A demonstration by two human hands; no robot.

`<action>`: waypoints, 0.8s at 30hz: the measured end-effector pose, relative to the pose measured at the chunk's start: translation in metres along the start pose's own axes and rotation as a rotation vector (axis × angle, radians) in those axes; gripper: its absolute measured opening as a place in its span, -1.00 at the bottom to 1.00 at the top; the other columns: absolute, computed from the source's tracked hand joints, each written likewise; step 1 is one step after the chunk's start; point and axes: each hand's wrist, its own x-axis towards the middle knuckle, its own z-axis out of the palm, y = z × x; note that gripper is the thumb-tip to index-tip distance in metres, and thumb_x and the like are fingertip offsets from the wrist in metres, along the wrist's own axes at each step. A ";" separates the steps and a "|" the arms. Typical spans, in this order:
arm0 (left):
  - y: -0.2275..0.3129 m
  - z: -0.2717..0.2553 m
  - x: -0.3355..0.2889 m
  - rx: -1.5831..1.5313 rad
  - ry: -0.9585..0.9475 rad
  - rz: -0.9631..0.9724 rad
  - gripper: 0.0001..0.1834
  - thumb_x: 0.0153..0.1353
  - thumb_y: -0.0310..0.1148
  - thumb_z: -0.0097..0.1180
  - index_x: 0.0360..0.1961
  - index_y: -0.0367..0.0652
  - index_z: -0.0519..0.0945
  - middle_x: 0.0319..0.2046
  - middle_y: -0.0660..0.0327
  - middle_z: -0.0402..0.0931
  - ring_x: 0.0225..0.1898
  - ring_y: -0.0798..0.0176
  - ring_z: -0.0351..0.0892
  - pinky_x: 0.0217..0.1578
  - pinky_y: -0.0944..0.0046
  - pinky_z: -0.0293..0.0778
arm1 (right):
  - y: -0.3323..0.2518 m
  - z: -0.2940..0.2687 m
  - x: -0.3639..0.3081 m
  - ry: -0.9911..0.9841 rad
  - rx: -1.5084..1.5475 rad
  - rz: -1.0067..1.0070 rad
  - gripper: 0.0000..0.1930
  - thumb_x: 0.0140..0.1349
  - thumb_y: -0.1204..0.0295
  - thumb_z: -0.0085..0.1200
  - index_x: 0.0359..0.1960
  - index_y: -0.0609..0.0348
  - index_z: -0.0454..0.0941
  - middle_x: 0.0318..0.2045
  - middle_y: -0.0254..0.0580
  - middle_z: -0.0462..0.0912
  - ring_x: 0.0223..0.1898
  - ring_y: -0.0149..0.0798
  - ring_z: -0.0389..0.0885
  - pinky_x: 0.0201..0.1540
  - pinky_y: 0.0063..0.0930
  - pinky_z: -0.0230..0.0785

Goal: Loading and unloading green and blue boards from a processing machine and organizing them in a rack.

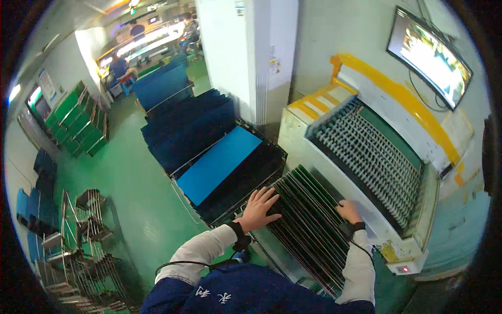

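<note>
A rack of thin dark-green panels (306, 222), standing on edge in a close row, is right in front of me. My left hand (258, 210) lies on the row's left side, fingers spread, palm down over the panel edges. At the row's right side my right hand (349, 211) is closed, its curled fingers at the edge of a green panel (312, 181); the fingertips are partly hidden. Both wrists wear dark bands with a black cord running from them.
Right of the rack stands a machine with rows of rollers (366, 157), below a wall screen (430, 55). Ahead, a blue sheet (219, 165) lies on a dark rack beside blue panels (188, 123). Metal racks (86, 235) stand left; green panels (78, 120) lean farther back. People sit in the distance.
</note>
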 end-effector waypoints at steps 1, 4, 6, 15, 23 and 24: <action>-0.003 0.002 0.001 -0.014 0.007 0.022 -0.19 0.22 0.19 0.17 0.39 -0.02 0.34 0.45 0.05 0.14 0.49 -0.14 0.01 0.45 -0.19 -0.10 | 0.010 0.006 0.002 0.011 -0.007 0.040 -0.73 0.11 0.25 0.18 -0.42 0.27 0.63 -0.41 0.23 0.64 -0.31 0.29 0.62 -0.24 0.02 0.45; -0.014 0.005 0.005 -0.019 0.038 0.082 -0.16 0.20 0.23 0.15 0.37 -0.08 0.37 0.43 0.00 0.16 0.48 -0.13 0.02 0.46 -0.16 -0.10 | 0.000 0.021 0.006 0.099 -0.133 0.062 -0.73 0.10 0.26 0.18 -0.44 0.27 0.63 -0.42 0.24 0.63 -0.32 0.30 0.61 -0.27 0.07 0.42; -0.018 0.005 0.006 -0.041 0.014 0.112 -0.16 0.19 0.23 0.16 0.35 -0.08 0.39 0.42 -0.01 0.18 0.47 -0.14 0.03 0.46 -0.16 -0.09 | -0.010 0.015 0.000 0.184 -0.170 0.021 -0.73 0.08 0.25 0.23 -0.44 0.26 0.62 -0.44 0.24 0.62 -0.34 0.30 0.60 -0.30 0.10 0.38; -0.022 0.004 0.037 -0.164 -0.064 0.297 -0.16 0.19 0.29 0.11 0.32 -0.08 0.42 0.41 -0.02 0.20 0.46 -0.20 0.05 0.45 -0.21 -0.10 | -0.096 -0.169 -0.054 0.427 -0.298 0.073 -0.68 0.08 0.25 0.31 -0.40 0.29 0.56 -0.43 0.21 0.56 -0.37 0.29 0.52 -0.32 0.03 0.34; -0.025 0.001 0.037 -0.199 -0.127 0.329 -0.17 0.16 0.23 0.17 0.34 -0.07 0.41 0.43 0.00 0.17 0.47 -0.19 0.02 0.45 -0.14 -0.06 | -0.146 -0.321 -0.183 1.057 0.665 0.213 -0.62 0.27 0.36 0.15 0.06 0.33 0.55 -0.22 -0.08 0.65 -0.19 -0.23 0.56 -0.06 -0.30 0.40; -0.025 0.000 0.037 -0.205 -0.134 0.329 -0.16 0.16 0.24 0.17 0.35 -0.07 0.40 0.43 0.01 0.16 0.48 -0.18 0.01 0.45 -0.14 -0.06 | -0.135 -0.326 -0.194 1.097 0.714 0.245 -0.60 0.25 0.37 0.16 0.08 0.33 0.54 -0.20 -0.08 0.66 -0.19 -0.25 0.57 -0.07 -0.32 0.41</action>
